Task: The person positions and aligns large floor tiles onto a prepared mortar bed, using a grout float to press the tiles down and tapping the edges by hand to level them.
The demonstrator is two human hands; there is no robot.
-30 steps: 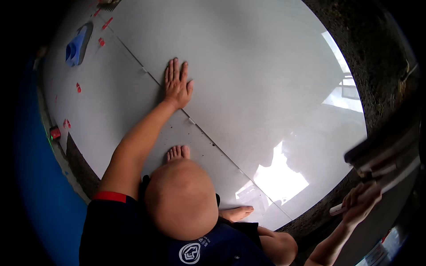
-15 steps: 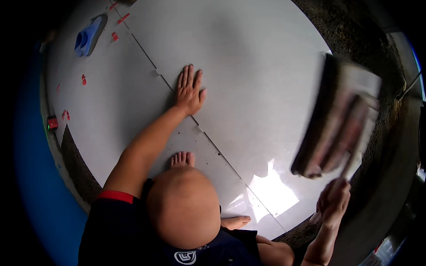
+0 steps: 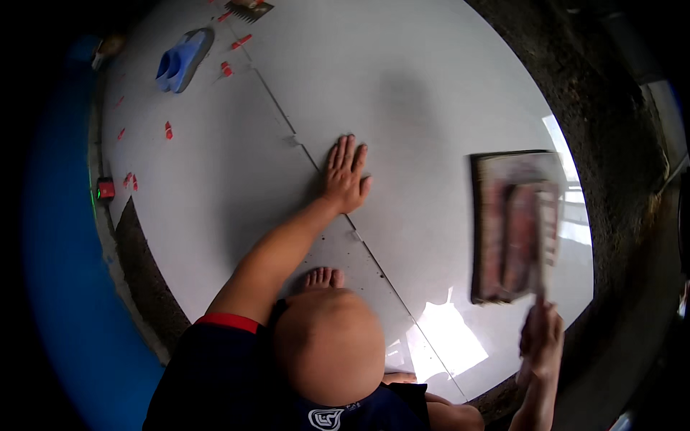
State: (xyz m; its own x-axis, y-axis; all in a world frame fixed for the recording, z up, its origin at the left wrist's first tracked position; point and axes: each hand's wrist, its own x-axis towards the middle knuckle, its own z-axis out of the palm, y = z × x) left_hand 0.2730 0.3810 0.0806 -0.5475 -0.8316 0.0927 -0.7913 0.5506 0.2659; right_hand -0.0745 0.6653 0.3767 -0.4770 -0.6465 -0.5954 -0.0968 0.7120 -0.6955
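Observation:
My left hand (image 3: 345,183) lies flat on the pale floor tile (image 3: 424,208), its fingers stretched out beside and across the joint (image 3: 374,260) between two tiles. Off to the right, my right hand (image 3: 544,337) grips the handle of a tile beater (image 3: 510,233). Its broad rectangular head has a dark edge and a worn, reddish-brown and whitish top, slightly blurred by motion. Whether the head touches the tile I cannot tell. Small pale clips (image 3: 295,140) stick up from the joint near my left hand.
Several red wedges (image 3: 169,131) are scattered at the left, near a blue slipper (image 3: 185,61). A notched trowel (image 3: 250,10) lies at the far edge. A red box with a green light (image 3: 106,188) stands by the blue wall (image 3: 54,237). Rough dark ground (image 3: 611,172) borders the tiles.
The tile beater has swung left over the tile and turned straighter, with my right hand still on its handle. My left hand stays on the tile. The whole view has shifted slightly.

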